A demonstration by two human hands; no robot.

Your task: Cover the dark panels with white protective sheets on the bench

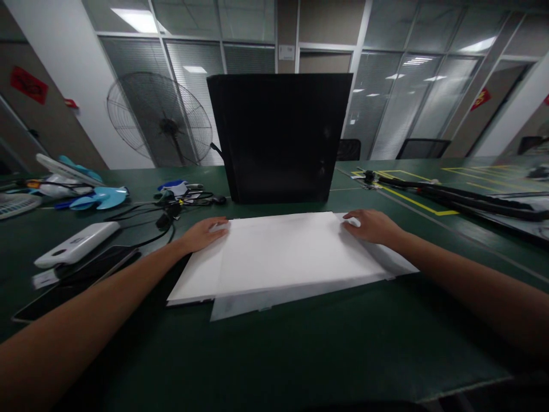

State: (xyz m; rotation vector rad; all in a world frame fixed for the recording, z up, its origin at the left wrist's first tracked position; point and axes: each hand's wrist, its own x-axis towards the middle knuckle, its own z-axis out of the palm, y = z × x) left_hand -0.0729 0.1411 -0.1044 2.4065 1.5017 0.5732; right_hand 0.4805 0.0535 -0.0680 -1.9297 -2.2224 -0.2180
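A flat white panel (195,280) with a dark underside edge lies on the green table in front of me. Over it is a thin, translucent white sheet (283,252), set askew, with its near edge hanging past the panel's front. At the far left corner of the sheet, my left hand (201,233) has thumb and fingers closed on the edge. My right hand (371,226) pinches the sheet near its far right corner, where the film curls slightly under the palm. Beyond both hands a large black panel (278,137) stands upright.
Left of my arm lie a white box-shaped device (77,245), a dark phone-like slab (72,280) and tangled cables (169,214). Blue fan blades (100,197) sit farther back. Black strips (454,191) lie at the right by yellow tape lines. A large caged fan (160,117) stands behind.
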